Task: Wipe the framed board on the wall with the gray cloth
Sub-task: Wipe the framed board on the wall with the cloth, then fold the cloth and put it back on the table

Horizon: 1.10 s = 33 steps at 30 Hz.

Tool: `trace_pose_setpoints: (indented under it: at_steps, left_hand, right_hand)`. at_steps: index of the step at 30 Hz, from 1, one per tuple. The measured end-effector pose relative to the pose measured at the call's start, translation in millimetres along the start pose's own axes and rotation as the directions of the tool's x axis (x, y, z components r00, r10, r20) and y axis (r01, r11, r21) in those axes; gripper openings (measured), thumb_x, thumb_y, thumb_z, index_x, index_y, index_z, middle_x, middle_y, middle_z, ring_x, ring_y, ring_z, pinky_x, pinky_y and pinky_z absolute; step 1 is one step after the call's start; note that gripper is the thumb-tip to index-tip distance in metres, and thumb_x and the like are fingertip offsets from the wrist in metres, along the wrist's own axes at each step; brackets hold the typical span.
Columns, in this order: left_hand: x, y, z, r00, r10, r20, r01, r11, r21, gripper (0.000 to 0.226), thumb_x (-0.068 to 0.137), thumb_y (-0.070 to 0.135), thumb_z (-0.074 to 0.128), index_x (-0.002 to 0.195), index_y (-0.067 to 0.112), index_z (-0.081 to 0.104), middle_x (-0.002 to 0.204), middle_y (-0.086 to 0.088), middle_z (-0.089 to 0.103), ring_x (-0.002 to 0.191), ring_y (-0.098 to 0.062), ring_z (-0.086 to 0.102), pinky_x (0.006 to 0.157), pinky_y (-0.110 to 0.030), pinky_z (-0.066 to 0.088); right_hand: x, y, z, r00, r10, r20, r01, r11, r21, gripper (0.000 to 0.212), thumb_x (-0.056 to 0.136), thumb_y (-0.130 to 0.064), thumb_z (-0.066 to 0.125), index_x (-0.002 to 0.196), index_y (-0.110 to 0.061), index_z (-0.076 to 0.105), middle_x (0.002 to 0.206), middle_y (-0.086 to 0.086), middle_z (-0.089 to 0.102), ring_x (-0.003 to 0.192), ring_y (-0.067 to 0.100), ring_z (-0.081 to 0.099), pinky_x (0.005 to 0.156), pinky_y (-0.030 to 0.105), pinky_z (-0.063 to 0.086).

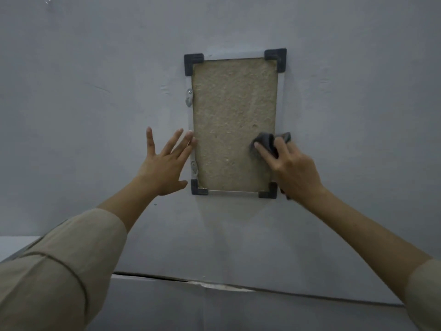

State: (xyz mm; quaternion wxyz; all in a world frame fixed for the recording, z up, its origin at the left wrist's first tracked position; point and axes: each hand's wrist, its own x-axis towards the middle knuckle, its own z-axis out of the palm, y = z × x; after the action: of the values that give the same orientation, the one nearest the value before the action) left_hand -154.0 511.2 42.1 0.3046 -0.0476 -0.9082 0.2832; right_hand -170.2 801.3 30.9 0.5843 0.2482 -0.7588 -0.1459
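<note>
Beige loose sleeve [59, 266] of the left arm fills the lower left corner. Left hand [164, 161] lies flat on the pale gray wall [95, 68], fingers straight and spread wide, fingertips touching the left edge of the upright rectangular framed board [233, 120], which has a rough tan surface and dark gray corner caps. Right hand [291, 168] grips the bunched gray cloth [269, 142], pressing it against the board's lower right edge. No legible writing appears.
</note>
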Motion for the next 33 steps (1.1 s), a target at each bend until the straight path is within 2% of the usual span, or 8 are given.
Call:
trace_pose_setpoints:
  at_steps: [5,10,12,16,20,28,30,33]
  left_hand:
    - [-0.8,3.4,-0.1,0.998,-0.031,0.047,0.034,0.997,-0.07,0.102,0.085,0.065,0.04,0.137,0.017,-0.035,0.154,0.0,-0.03,0.141,-0.02,-0.03,0.097,-0.073,-0.018]
    - [-9.5,24.4,-6.9,0.989,-0.098,0.106,0.138,0.862,-0.488,0.096,0.085,0.062,0.046,0.146,0.03,-0.021,0.156,0.005,-0.024,0.144,-0.019,-0.02,0.106,-0.067,-0.011]
    - [-16.6,33.9,-13.7,0.979,-0.196,0.06,0.178,0.666,-0.724,0.081,0.087,0.056,0.05,0.15,0.029,0.008,0.159,0.0,0.01,0.146,-0.021,0.015,0.114,-0.054,0.015]
    - [-26.2,42.1,-41.5,0.939,-0.256,0.232,0.222,-0.065,-0.973,0.042,0.082,0.054,0.056,0.113,0.025,0.064,0.115,-0.003,0.069,0.094,-0.014,0.069,0.081,-0.024,0.053]
    - [-34.7,38.7,-53.8,0.941,-0.196,0.277,0.201,-0.334,-0.921,0.028,0.082,0.044,0.062,0.098,0.022,0.069,0.094,0.0,0.075,0.08,-0.016,0.073,0.069,-0.024,0.06]
    - [-67.7,4.6,-35.0,0.896,-0.357,0.264,0.121,-0.376,-0.919,0.018,0.088,0.008,0.06,0.104,0.014,0.067,0.096,-0.007,0.074,0.085,-0.017,0.072,0.068,-0.025,0.06]
    - [-77.7,-4.3,-25.1,0.875,-0.378,0.304,0.13,-0.421,-0.898,0.019,0.09,0.004,0.056,0.106,0.009,0.065,0.095,-0.007,0.073,0.083,-0.016,0.072,0.066,-0.024,0.059]
    - [-93.1,-16.8,-9.2,0.85,-0.381,0.365,0.15,-0.489,-0.86,0.018,0.093,0.003,0.051,0.105,0.007,0.064,0.089,-0.007,0.071,0.078,-0.015,0.071,0.065,-0.026,0.059]
  right_hand:
    - [-53.3,-29.5,11.5,0.973,-0.205,0.106,0.196,0.976,0.095,0.055,0.062,0.005,0.074,0.114,-0.013,0.067,0.089,0.013,0.068,0.055,0.022,0.057,0.034,0.021,0.046]
    - [-34.6,-32.3,1.0,0.991,0.035,0.13,-0.077,0.937,0.339,0.057,0.063,-0.002,0.077,0.118,-0.014,0.065,0.097,0.017,0.063,0.061,0.028,0.06,0.038,0.027,0.046]
    - [-19.8,-36.1,-6.3,0.985,0.13,0.113,-0.168,0.869,0.465,0.055,0.071,-0.003,0.072,0.123,-0.015,0.061,0.1,0.017,0.06,0.066,0.03,0.06,0.044,0.03,0.048]
    - [12.9,-52.7,-16.7,0.94,0.331,0.088,-0.298,0.665,0.685,0.052,0.081,-0.007,0.066,0.131,-0.019,0.054,0.103,0.013,0.055,0.075,0.023,0.057,0.061,0.028,0.048]
    - [30.2,-86.8,-24.5,0.938,0.33,0.109,-0.265,0.478,0.837,0.052,0.087,-0.016,0.063,0.135,-0.024,0.047,0.104,0.006,0.049,0.077,0.008,0.049,0.065,0.01,0.041]
    - [41.1,-130.7,-24.5,0.948,0.032,0.316,-0.31,-0.124,0.943,0.063,0.087,-0.023,0.063,0.138,-0.041,0.031,0.125,-0.004,0.034,0.109,0.005,0.049,0.088,0.019,0.052]
    - [43.1,-142.2,-22.2,0.922,0.059,0.384,-0.344,-0.333,0.878,0.061,0.089,-0.024,0.06,0.137,-0.043,0.026,0.132,-0.004,0.035,0.105,0.011,0.059,0.082,0.027,0.057]
    - [50.6,-164.1,-14.7,0.837,0.143,0.529,-0.423,-0.443,0.79,0.06,0.09,-0.024,0.058,0.139,-0.031,0.024,0.126,-0.007,0.038,0.085,0.008,0.067,0.073,0.023,0.058]
